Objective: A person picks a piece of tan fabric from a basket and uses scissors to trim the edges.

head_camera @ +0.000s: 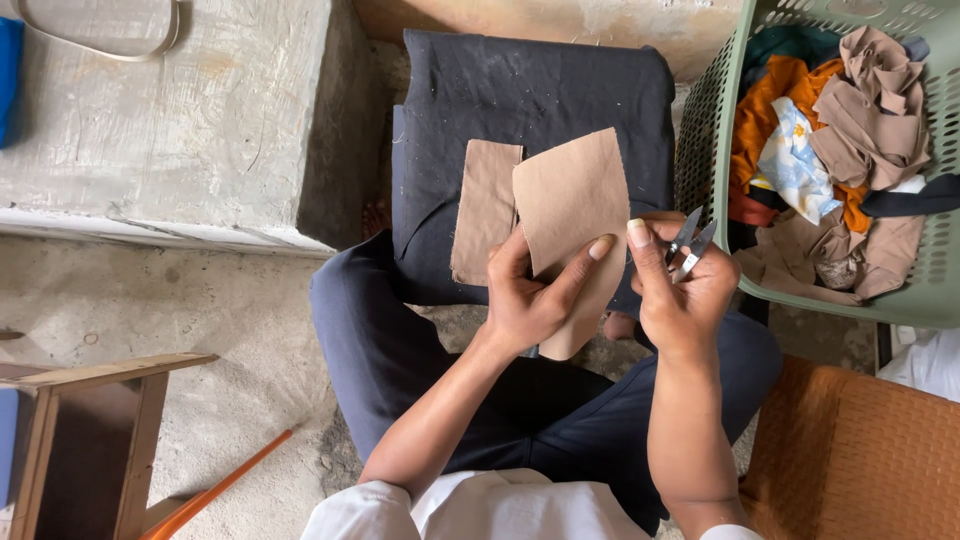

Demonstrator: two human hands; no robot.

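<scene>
Above the lap, head view: left hand (530, 295) clenched on a tan fabric piece (572, 215), held upright. Right hand (680, 290) gripping small thread snips (690, 245) just beside the fabric's edge. Second tan piece (485, 210) lying on dark folded cloth (530, 100); green laundry basket (715, 130) of scraps alongside.

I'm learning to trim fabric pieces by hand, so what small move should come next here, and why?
Probably swing the small snips in the right hand down to the near edge of the tan fabric piece. The left hand already holds that piece up, the right thumb touches its edge, and the blades point away from the cloth, so they must turn before any cut.
</scene>
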